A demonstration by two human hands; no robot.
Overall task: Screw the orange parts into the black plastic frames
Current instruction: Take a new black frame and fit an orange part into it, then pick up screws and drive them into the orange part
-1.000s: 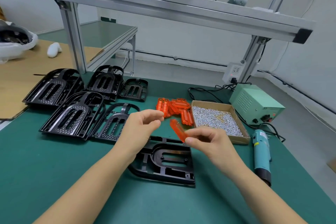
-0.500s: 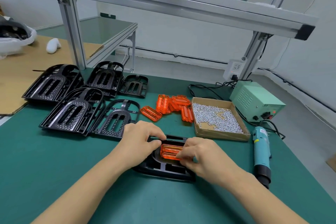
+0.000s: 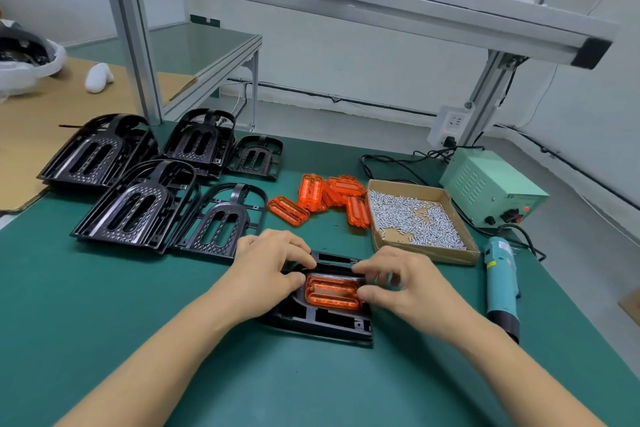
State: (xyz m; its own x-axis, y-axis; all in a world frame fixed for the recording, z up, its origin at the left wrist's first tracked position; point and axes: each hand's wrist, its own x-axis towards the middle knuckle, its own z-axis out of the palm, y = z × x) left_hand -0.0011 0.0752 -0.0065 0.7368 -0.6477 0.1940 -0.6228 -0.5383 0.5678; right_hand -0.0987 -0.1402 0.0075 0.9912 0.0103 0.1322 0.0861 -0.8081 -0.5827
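Note:
A black plastic frame lies flat on the green mat in front of me. An orange part sits in its middle opening. My left hand holds the part's left end, with its thumb and fingers curled round that end and the frame's edge. At the part's right end my right hand pinches it between thumb and forefinger. A pile of loose orange parts lies behind the frame. Several more black frames are stacked at the left.
A cardboard box of small silver screws stands right of the orange pile. A teal electric screwdriver lies at the right, cabled to a green power unit. An aluminium shelf frame rises behind the table.
My right hand brought the orange part down from the air into the black frame. Both hands now hold it at its two ends, the right one having shifted off its top.

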